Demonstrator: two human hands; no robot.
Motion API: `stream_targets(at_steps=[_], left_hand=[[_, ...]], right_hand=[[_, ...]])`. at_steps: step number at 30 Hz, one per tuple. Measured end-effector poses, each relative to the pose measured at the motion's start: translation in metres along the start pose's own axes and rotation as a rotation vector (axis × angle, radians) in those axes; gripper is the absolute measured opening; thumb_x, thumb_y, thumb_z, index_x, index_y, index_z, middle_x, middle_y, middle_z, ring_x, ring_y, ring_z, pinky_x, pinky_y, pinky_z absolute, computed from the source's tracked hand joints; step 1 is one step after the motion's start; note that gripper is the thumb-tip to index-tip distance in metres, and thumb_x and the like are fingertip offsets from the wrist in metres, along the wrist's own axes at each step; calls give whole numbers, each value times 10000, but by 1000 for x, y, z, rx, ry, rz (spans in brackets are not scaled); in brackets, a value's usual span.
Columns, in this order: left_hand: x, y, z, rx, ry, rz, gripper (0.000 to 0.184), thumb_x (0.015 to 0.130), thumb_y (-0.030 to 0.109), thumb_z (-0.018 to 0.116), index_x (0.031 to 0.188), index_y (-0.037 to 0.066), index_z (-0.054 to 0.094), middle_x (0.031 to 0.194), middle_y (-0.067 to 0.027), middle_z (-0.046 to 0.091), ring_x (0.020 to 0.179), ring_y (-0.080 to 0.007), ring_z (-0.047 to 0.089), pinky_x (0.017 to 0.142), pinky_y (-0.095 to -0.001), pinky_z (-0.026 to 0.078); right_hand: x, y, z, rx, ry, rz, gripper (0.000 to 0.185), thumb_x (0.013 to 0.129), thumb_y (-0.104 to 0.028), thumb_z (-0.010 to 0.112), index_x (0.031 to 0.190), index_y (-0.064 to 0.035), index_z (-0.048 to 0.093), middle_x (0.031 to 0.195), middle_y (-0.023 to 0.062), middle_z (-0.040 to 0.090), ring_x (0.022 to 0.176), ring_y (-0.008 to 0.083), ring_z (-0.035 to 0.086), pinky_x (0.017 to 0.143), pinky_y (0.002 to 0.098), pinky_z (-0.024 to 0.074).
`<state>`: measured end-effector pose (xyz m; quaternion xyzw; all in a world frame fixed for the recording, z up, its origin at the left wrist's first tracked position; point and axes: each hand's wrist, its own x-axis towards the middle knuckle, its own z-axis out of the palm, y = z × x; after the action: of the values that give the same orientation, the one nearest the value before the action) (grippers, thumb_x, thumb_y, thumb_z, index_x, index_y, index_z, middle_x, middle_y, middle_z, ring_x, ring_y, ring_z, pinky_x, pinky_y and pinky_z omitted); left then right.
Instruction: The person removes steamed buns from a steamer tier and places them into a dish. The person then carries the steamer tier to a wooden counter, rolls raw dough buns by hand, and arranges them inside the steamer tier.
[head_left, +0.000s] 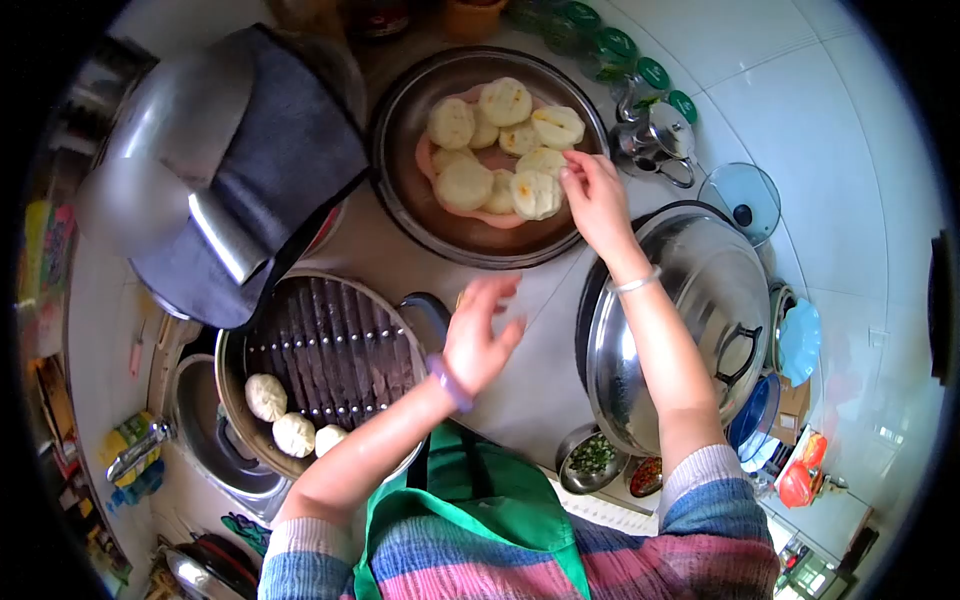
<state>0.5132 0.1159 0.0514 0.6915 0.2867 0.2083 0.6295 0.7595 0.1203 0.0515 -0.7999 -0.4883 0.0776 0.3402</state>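
Note:
My right hand (pixel 596 203) reaches to the right edge of a brown round pan (pixel 400 215), its fingertips closed at the rim of a pale bun (pixel 543 162). Several such buns, flattish and white with some orange-brown spots, are heaped on a pink scalloped plate (pixel 505 218) in the pan. Over the counter my left hand (pixel 478 338) hovers with fingers apart and nothing in it. It is close to the black handle (pixel 428 312) of a steamer pot (pixel 330 330). Inside that pot, white buns (pixel 294 435) sit at the near left on a dark slatted rack.
A large domed steel lid (pixel 655 330) stands at the right. Behind it are a steel kettle (pixel 655 140) and a glass lid (pixel 740 205). A dark cloth (pixel 290 150) covers something at the left. Nearby is a bowl of chopped greens (pixel 590 458).

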Motion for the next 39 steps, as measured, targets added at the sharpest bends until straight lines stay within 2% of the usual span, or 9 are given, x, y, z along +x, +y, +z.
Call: stream_targets(at_steps=[3,10,12,15,17,21,26,30,39], left_hand=[[-67,17,-40,214,23,145,377,760,1,627,1136,0,603,1151,-174,584,1055,-321,588,900,-377,482],[-234,-36,-137,408,507,-131,339,770,-43,600,1107,-3,601,1018,-160,623,930,-291,634,811,-356,507],[-275,-51,-160,366,711,-178,358,787,-46,593,1141,3,579,997,-142,617,845,-240,647,765,-333,517],[-325,-64,-184,392,882,-234,349,818,-66,574,1163,-15,567,1053,-138,591,888,-211,648,773,-315,526],[-344,-65,-188,296,973,-257,360,818,-66,576,1174,-19,562,1088,-133,580,918,-208,646,784,-315,526],[-364,-57,-190,351,1009,-204,376,815,-65,575,1188,-15,559,1117,-139,569,937,-215,640,804,-312,520],[-379,-56,-186,315,1003,-196,390,807,-59,578,1193,-9,560,1124,-147,569,922,-221,651,814,-322,519],[-384,-51,-186,292,1023,-196,390,808,-52,577,1195,-10,560,1135,-153,568,906,-222,658,813,-326,522],[-376,-45,-193,260,1010,-171,385,806,-60,566,1189,-29,550,1129,-154,564,913,-220,660,823,-321,517]], right_hand=[[-30,-47,-7,263,-12,-52,244,899,-101,621,1123,-4,617,978,114,606,821,192,641,710,288,520],[-143,-150,40,342,-447,-80,267,894,-63,616,1159,-28,616,943,63,618,800,127,618,694,250,511],[-178,-168,75,413,-612,-65,292,885,-84,629,1171,-27,608,992,81,610,855,144,621,718,262,520],[-222,-214,118,384,-830,-71,406,848,-154,673,1215,-14,566,1060,131,596,962,240,619,833,339,519],[-243,-238,152,272,-885,-286,539,805,-187,700,1271,1,506,1132,167,563,1065,324,570,943,393,470],[-263,-271,217,258,-727,-424,674,767,-185,720,1346,-7,423,1280,205,451,1177,373,471,1013,418,410],[-246,-327,272,8,-609,-463,789,686,-228,769,1346,-3,399,1294,211,421,1195,413,410,976,474,419],[-249,-349,294,-234,-647,-478,797,627,-242,820,1291,-28,436,1278,174,411,1141,359,440,899,460,446],[-234,-318,309,138,-538,-244,748,658,-247,772,1293,-4,461,1238,207,465,1148,387,470,980,425,428]])
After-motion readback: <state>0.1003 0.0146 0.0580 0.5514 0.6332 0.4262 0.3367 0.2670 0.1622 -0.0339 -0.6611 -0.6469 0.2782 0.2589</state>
